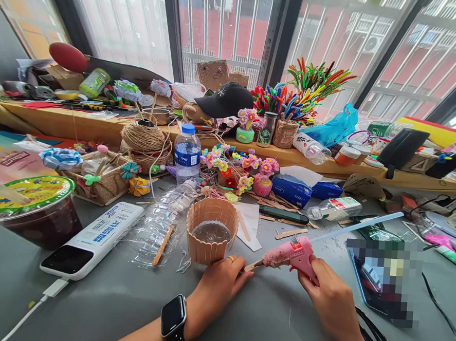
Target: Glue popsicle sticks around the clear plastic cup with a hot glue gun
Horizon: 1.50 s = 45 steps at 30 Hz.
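Observation:
My right hand (330,295) is wrapped round a pink hot glue gun (290,255), with a long translucent glue stick (358,226) jutting from its back. The gun's nozzle points left, at a small wooden craft stick (250,267) pinched in the fingers of my left hand (219,283). Most of that stick is hidden by the fingers. Just behind my left hand stands a round cup (210,252) ringed with upright craft sticks, its clear plastic bottom visible inside. A cut clear plastic bottle (152,233) lies left of the cup, with one craft stick (163,245) on it.
A white power bank (92,239) and a sealed drink cup (28,210) are at left. Behind stand a water bottle (187,155) and yarn flowers (267,167). Loose craft sticks (291,233) lie beyond the gun. A phone (375,282) rests at right, beside black cables (380,336).

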Each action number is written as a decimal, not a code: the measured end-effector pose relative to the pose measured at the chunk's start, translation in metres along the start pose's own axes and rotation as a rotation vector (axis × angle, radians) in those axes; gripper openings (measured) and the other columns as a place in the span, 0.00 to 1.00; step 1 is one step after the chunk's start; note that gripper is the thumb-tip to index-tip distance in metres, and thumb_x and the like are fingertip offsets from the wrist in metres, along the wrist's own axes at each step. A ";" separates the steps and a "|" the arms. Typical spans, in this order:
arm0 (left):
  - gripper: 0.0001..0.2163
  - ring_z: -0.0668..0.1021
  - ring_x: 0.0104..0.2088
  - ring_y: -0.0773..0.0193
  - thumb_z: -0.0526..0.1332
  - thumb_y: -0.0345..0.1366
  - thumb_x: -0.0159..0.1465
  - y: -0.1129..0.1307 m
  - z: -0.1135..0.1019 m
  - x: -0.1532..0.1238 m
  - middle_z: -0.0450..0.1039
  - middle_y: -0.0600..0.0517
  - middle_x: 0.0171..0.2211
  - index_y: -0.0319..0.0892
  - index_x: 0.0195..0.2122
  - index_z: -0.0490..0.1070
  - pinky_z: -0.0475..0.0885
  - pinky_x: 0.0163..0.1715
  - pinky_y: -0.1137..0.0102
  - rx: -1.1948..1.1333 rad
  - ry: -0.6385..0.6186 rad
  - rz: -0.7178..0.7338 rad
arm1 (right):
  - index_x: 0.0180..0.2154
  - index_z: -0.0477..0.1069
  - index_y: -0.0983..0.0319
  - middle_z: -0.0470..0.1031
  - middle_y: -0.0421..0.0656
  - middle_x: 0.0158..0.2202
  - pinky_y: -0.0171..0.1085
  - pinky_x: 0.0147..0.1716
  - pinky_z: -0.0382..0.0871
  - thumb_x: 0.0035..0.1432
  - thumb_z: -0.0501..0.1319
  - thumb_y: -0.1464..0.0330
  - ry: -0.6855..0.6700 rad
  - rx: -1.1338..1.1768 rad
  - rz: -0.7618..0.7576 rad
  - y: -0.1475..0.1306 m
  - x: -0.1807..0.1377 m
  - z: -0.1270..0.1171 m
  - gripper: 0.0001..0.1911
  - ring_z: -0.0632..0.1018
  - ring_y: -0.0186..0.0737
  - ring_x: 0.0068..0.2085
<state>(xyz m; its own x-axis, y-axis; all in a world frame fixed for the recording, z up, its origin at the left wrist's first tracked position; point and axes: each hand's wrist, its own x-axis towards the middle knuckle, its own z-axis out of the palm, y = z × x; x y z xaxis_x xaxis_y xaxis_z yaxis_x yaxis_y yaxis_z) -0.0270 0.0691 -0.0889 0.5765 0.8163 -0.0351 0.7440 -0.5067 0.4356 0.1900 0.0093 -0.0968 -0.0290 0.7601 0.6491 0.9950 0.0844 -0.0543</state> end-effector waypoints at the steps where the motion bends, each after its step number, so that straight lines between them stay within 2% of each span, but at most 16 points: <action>1: 0.10 0.75 0.31 0.61 0.49 0.38 0.63 0.000 0.000 0.000 0.72 0.50 0.30 0.40 0.33 0.67 0.65 0.29 0.72 0.000 -0.005 -0.004 | 0.33 0.63 0.63 0.69 0.41 0.23 0.32 0.21 0.63 0.58 0.47 0.66 -0.002 0.001 0.004 0.000 0.000 0.000 0.10 0.72 0.35 0.23; 17: 0.10 0.74 0.31 0.61 0.49 0.37 0.63 0.003 -0.002 0.000 0.72 0.50 0.29 0.39 0.33 0.67 0.65 0.29 0.71 0.010 0.000 0.004 | 0.34 0.65 0.63 0.70 0.41 0.24 0.33 0.22 0.63 0.56 0.48 0.68 -0.018 0.000 0.016 0.010 -0.001 -0.003 0.09 0.72 0.35 0.23; 27: 0.11 0.74 0.29 0.62 0.48 0.38 0.63 0.000 0.002 0.001 0.71 0.51 0.28 0.40 0.32 0.66 0.64 0.29 0.72 0.005 0.030 0.022 | 0.35 0.65 0.64 0.70 0.42 0.24 0.33 0.22 0.63 0.58 0.47 0.66 0.029 -0.036 -0.018 0.011 0.000 -0.001 0.11 0.72 0.35 0.23; 35: 0.11 0.74 0.30 0.62 0.48 0.39 0.63 0.002 0.000 0.001 0.71 0.51 0.28 0.40 0.31 0.66 0.63 0.28 0.71 -0.009 0.010 0.001 | 0.30 0.61 0.62 0.66 0.40 0.21 0.32 0.20 0.61 0.56 0.48 0.55 0.024 -0.045 0.089 0.005 0.004 -0.002 0.17 0.70 0.34 0.22; 45: 0.11 0.74 0.30 0.63 0.48 0.38 0.63 0.003 -0.001 0.001 0.71 0.51 0.28 0.40 0.31 0.66 0.64 0.28 0.72 0.007 0.009 -0.005 | 0.30 0.61 0.62 0.65 0.39 0.21 0.32 0.21 0.60 0.57 0.47 0.62 0.008 -0.045 0.026 0.004 0.003 0.000 0.12 0.68 0.32 0.21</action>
<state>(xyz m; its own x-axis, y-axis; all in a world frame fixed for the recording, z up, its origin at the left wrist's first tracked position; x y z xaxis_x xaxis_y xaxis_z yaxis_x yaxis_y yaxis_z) -0.0245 0.0688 -0.0870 0.5697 0.8214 -0.0287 0.7491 -0.5046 0.4292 0.1939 0.0121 -0.0951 -0.0021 0.7568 0.6537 0.9987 0.0349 -0.0372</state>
